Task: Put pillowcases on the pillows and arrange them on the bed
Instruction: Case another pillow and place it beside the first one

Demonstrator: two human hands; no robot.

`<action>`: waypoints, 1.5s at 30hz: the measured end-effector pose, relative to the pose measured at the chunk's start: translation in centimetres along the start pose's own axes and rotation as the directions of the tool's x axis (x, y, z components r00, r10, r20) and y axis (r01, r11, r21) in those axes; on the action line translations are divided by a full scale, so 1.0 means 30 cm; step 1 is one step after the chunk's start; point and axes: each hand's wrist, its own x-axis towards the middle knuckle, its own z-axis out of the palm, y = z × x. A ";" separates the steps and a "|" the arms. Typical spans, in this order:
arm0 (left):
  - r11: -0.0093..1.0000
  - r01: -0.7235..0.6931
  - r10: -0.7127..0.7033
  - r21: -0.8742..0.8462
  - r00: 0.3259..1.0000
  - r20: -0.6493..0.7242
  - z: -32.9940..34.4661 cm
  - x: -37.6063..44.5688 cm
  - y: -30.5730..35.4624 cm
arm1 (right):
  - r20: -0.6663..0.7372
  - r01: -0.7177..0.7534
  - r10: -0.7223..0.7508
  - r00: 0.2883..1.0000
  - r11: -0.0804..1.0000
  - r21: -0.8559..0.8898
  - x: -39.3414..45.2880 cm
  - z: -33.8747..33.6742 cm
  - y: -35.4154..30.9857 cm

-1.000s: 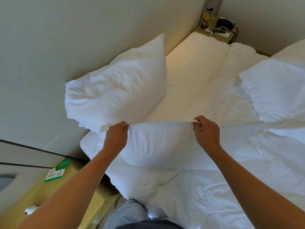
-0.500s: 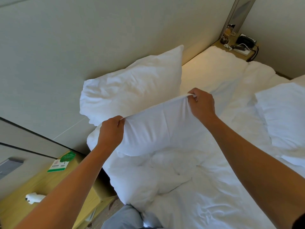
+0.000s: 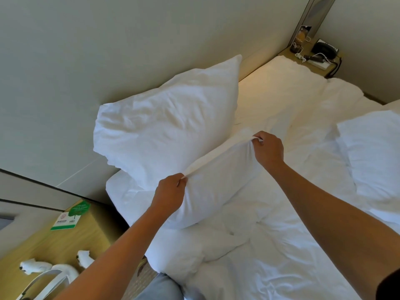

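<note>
A white cased pillow (image 3: pixel 216 187) is held up over the near left part of the bed (image 3: pixel 270 245). My left hand (image 3: pixel 170 193) pinches its upper hem at the left corner. My right hand (image 3: pixel 268 149) pinches the same hem at the right corner, farther from me. Behind it a second white pillow (image 3: pixel 164 126) leans upright against the headboard wall. A third pillow (image 3: pixel 374 152) lies at the right edge of the bed.
A wooden nightstand (image 3: pixel 71 241) at the lower left carries a green-and-white card (image 3: pixel 71 215) and crumpled white tissue (image 3: pixel 34 266). A far shelf (image 3: pixel 311 59) holds a black phone, cables and a bottle. The beige wall (image 3: pixel 108 50) runs along the left.
Both hands have carried the held pillow away from me toward the leaning pillow. Its top edge now tilts, with the right corner higher and farther. The camera view has shifted left and down.
</note>
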 end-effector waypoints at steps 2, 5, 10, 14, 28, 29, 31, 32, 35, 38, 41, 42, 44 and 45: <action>0.999 0.027 -0.028 -0.026 0.999 -0.022 -0.010 0.030 -0.005 | 0.019 0.000 0.000 1.000 1.000 0.001 0.027 0.016 -0.029; 0.997 0.078 -0.079 -0.022 0.995 -0.055 -0.037 0.081 -0.045 | 0.066 0.016 -0.014 0.998 1.000 -0.022 0.050 0.074 -0.069; 0.990 0.137 -0.140 -0.032 0.985 -0.101 -0.110 0.185 -0.097 | 0.080 0.058 -0.056 0.995 0.998 -0.029 0.129 0.172 -0.168; 0.991 0.129 -0.131 -0.023 0.976 -0.171 -0.178 0.272 -0.109 | 0.064 0.080 -0.078 0.995 0.996 -0.026 0.230 0.218 -0.267; 0.995 0.082 -0.091 -0.052 0.976 -0.196 -0.098 0.286 -0.206 | 0.248 0.120 -0.118 0.962 0.993 0.006 -0.135 0.420 -0.159; 0.998 0.061 -0.065 -0.024 0.980 -0.186 -0.089 0.271 -0.217 | 0.298 0.100 -0.103 0.949 0.995 0.026 -0.188 0.438 -0.152; 0.999 0.016 -0.008 0.043 0.984 -0.177 -0.068 0.234 -0.239 | 0.387 0.050 -0.067 0.920 0.997 0.053 -0.274 0.475 -0.151; 0.996 -0.018 0.032 0.083 0.983 -0.178 -0.060 0.210 -0.248 | 0.416 0.028 -0.047 0.908 0.998 0.052 -0.309 0.492 -0.156; 0.968 -0.139 0.176 0.211 0.969 -0.171 -0.034 0.142 -0.292 | 0.457 -0.012 0.002 0.890 1.000 0.019 -0.380 0.531 -0.187; 0.925 -0.187 0.220 0.329 0.973 -0.064 -0.020 0.090 -0.351 | 0.466 -0.020 0.029 0.884 0.999 -0.024 -0.410 0.562 -0.231; 0.868 -0.156 0.134 0.472 0.988 0.080 -0.029 0.081 -0.407 | 0.489 -0.048 0.087 0.868 0.995 -0.092 -0.414 0.585 -0.278; 0.853 -0.160 0.123 0.497 0.987 0.106 -0.036 0.088 -0.422 | 0.493 -0.062 0.106 0.863 0.992 -0.106 -0.415 0.590 -0.291; 0.835 -0.195 0.133 0.515 0.979 0.155 -0.054 0.105 -0.443 | 0.498 -0.089 0.141 0.856 0.988 -0.126 -0.418 0.593 -0.318; 0.834 -0.211 0.139 0.510 0.975 0.176 -0.063 0.112 -0.451 | 0.501 -0.104 0.157 0.851 0.986 -0.134 -0.420 0.591 -0.331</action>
